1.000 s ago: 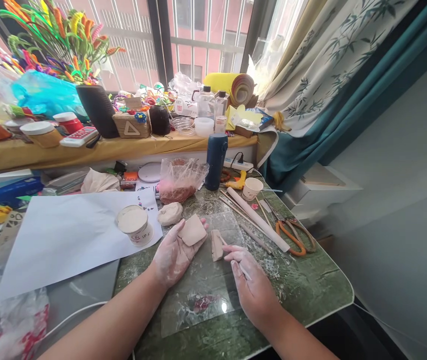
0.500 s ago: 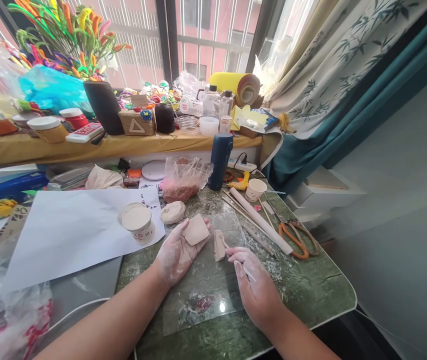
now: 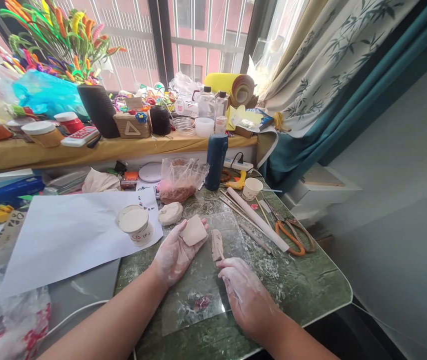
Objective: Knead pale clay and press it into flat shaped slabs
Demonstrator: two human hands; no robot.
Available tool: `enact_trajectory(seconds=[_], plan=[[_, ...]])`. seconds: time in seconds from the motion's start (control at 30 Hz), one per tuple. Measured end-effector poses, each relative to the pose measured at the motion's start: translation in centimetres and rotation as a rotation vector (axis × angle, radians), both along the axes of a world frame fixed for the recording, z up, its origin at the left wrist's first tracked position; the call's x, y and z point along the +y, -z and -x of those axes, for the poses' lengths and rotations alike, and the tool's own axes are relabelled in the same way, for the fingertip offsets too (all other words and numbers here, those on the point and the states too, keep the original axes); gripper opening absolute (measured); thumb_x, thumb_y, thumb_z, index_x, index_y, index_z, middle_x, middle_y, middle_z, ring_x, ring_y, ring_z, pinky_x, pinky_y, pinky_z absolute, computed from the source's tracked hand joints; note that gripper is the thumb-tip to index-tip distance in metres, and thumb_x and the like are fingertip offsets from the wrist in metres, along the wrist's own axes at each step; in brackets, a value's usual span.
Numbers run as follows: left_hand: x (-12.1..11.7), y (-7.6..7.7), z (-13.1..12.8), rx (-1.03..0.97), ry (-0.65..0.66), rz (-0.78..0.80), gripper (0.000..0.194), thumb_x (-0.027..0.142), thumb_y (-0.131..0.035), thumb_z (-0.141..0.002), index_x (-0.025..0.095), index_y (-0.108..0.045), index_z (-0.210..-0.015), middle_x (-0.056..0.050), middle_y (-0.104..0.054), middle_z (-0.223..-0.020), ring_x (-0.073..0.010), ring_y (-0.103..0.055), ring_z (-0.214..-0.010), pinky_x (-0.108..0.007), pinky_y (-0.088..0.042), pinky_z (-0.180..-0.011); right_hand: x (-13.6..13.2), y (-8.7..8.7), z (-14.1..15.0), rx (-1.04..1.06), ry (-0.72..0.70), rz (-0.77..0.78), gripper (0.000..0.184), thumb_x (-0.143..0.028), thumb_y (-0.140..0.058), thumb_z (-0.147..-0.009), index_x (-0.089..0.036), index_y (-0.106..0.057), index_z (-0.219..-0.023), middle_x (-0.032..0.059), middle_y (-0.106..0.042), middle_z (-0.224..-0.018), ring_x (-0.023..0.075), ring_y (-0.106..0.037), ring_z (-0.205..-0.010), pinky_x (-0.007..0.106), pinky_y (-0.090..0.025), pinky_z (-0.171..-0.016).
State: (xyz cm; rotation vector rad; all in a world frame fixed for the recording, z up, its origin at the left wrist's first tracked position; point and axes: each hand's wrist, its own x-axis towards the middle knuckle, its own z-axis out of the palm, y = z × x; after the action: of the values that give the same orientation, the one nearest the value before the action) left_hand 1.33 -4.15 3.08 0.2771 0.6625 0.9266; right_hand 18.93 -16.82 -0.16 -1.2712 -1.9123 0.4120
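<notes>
My left hand (image 3: 174, 257), dusted with white powder, is palm up and cradles a flat, squarish slab of pale clay (image 3: 194, 230) between thumb and fingers. Fingers pinched, my right hand (image 3: 245, 295) grips a thin pale stick (image 3: 221, 256), mostly hidden by the hand. Its tip is at the lower end of a small marked clay strip (image 3: 217, 244); whether it touches cannot be told. That strip lies on a clear plastic sheet (image 3: 191, 290) spread over the green table. Behind my left hand rests a rounded lump of clay (image 3: 170, 213).
On white paper (image 3: 67, 235) stands a paper cup of pale material (image 3: 134, 220). To the right lie a rolling pin (image 3: 258, 220), thin sticks and orange-handled scissors (image 3: 290, 240). Farther back are a blue bottle (image 3: 216, 162), a bagged reddish material (image 3: 179, 185) and a small cup (image 3: 253, 188).
My right hand has moved slightly left and down, bringing the stick from the strip's right side to its lower end. The left hand still holds the slab. The view has shifted slightly.
</notes>
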Motion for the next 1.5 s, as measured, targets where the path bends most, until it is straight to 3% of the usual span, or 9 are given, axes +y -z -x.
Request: enact_trajectory(seconds=[0.13,0.23,0.37,0.6,0.9,1.0,1.1,1.27,1.5], plan=[[-0.1,-0.1,0.1,0.011,0.002,-0.003,0.041,0.024,-0.052,-0.098,0.006,-0.057,-0.134,-0.021,-0.068,-0.13,-0.028,-0.068,-0.118,-0.038,-0.058,-0.099,-0.7,0.0,-0.5,0.002,-0.029,-0.052,0.034,-0.008,-0.048,-0.094,-0.026,-0.059,-0.12,0.0101,-0.069,-0.119,0.0274,-0.064,-0.116,0.049,-0.053,-0.101],[-0.1,-0.1,0.0,0.026,0.006,-0.008,0.04,0.024,-0.052,-0.099,0.005,-0.058,-0.133,-0.021,-0.068,-0.131,-0.0283,-0.069,-0.117,-0.038,-0.058,-0.098,-1.2,-0.1,-1.2,0.046,-0.028,-0.059,0.02,-0.014,-0.051,-0.096,-0.026,-0.059,-0.11,0.0097,-0.069,-0.117,0.0278,-0.063,-0.114,0.048,-0.051,-0.1],[-0.1,0.0,0.0,0.028,0.004,-0.003,0.041,0.024,-0.052,-0.098,0.003,-0.058,-0.132,-0.023,-0.066,-0.133,-0.0298,-0.068,-0.118,-0.039,-0.058,-0.099,-1.1,-0.8,-1.2,0.051,-0.066,0.008,0.012,-0.021,-0.048,-0.099,-0.025,-0.058,-0.094,0.0078,-0.067,-0.103,0.0262,-0.063,-0.1,0.045,-0.053,-0.091],[0.0,0.0,-0.1,0.017,0.007,0.001,0.045,0.024,-0.053,-0.097,0.003,-0.054,-0.137,-0.023,-0.068,-0.129,-0.0297,-0.068,-0.118,-0.041,-0.057,-0.101,-0.2,-1.1,-0.4,0.034,-0.066,0.017,0.02,-0.015,-0.041,-0.1,-0.024,-0.058,-0.094,0.0051,-0.063,-0.084,0.0233,-0.058,-0.081,0.041,-0.052,-0.078],[-0.4,-0.5,0.8,-0.092,0.036,-0.044,0.055,0.033,-0.054,-0.097,0.016,-0.047,-0.148,-0.016,-0.074,-0.111,-0.0244,-0.074,-0.099,-0.038,-0.058,-0.093,-1.8,-0.7,-0.8,0.271,0.012,-0.083,0.021,-0.016,-0.037,-0.101,-0.027,-0.055,-0.101,0.0096,-0.065,-0.112,0.0282,-0.06,-0.108,0.052,-0.049,-0.096],[-0.6,-0.8,0.9,-0.161,0.073,-0.018,0.061,0.039,-0.052,-0.097,0.012,-0.044,-0.15,-0.02,-0.07,-0.123,-0.0285,-0.07,-0.112,-0.043,-0.053,-0.102,-1.2,-1.5,0.9,0.286,-0.049,-0.087,0.031,-0.014,-0.042,-0.099,-0.029,-0.053,-0.124,0.0125,-0.058,-0.131,0.0298,-0.054,-0.123,0.053,-0.048,-0.102],[-0.9,-1.0,0.8,-0.206,0.115,0.023,0.068,0.049,-0.049,-0.097,0.007,-0.041,-0.15,-0.025,-0.06,-0.138,-0.0354,-0.062,-0.125,-0.05,-0.049,-0.107,0.2,-2.0,2.9,0.359,-0.023,-0.086,0.036,-0.015,-0.046,-0.097,-0.028,-0.052,-0.13,0.0134,-0.057,-0.125,0.0289,-0.055,-0.122,0.051,-0.051,-0.102],[-1.0,-0.7,0.6,-0.169,0.112,0.061,0.055,0.038,-0.049,-0.099,0.014,-0.043,-0.148,-0.019,-0.068,-0.124,-0.0325,-0.068,-0.116,-0.051,-0.049,-0.106,2.1,-1.5,4.2,0.494,0.097,0.049,0.024,-0.024,-0.05,-0.1,-0.026,-0.065,-0.119,0.0113,-0.061,-0.113,0.0252,-0.063,-0.106,0.044,-0.055,-0.096],[-0.6,-0.2,0.9,-0.157,0.041,0.056,0.052,0.033,-0.051,-0.098,0.014,-0.048,-0.145,-0.017,-0.07,-0.115,-0.0315,-0.07,-0.11,-0.053,-0.049,-0.105,1.3,-1.1,3.9,0.87,0.098,0.618,0.045,-0.05,-0.059,-0.095,-0.021,-0.063,-0.129,0.0051,-0.065,-0.094,0.0132,-0.059,-0.064,0.028,-0.051,-0.06]])
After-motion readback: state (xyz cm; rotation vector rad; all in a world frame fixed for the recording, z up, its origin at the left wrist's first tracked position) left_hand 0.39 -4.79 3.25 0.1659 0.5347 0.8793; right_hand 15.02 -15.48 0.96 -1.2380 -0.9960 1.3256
